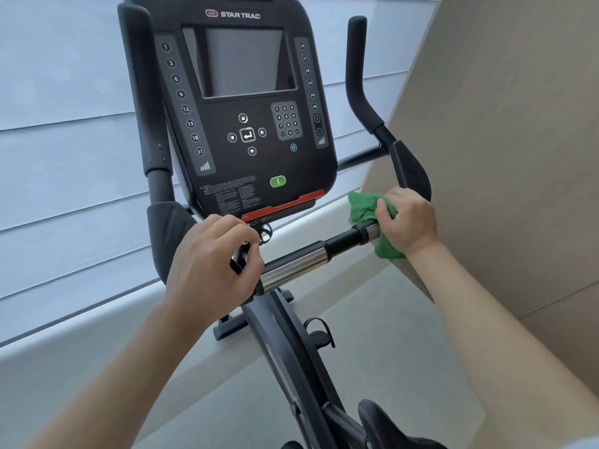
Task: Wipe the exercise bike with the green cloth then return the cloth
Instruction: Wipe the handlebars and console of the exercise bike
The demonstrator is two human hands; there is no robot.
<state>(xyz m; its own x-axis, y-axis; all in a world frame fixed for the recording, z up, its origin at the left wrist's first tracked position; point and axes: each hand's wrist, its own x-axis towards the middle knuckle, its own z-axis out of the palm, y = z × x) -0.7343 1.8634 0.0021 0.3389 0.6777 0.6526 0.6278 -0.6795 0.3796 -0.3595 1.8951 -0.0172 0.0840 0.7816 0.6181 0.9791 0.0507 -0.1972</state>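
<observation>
The exercise bike [285, 345] fills the middle of the view, with its black screen panel [243, 105] up at 12 o'clock. A long handlebar [311, 257], part shiny silver and part black, runs from the middle out toward 3 o'clock. The right hand [410, 220] is at 3 o'clock, and its fingers are curled tight round the green cloth [364, 205], which is wrapped round the far end of that bar. Bits of the cloth stick out above and below the hand. The left hand [210, 257] is near the middle, just below the red strip [285, 204] at the bottom of the panel. Its fingers are curled round a black part at the near end of the bar. The two hands are well apart. The black seat [389, 426] peeks in at 5 o'clock. A pedal [319, 333] shows low down beside the frame. Pale window blinds [64, 157] are at 9 o'clock, and a tan wall [518, 157] is at 3 o'clock.
</observation>
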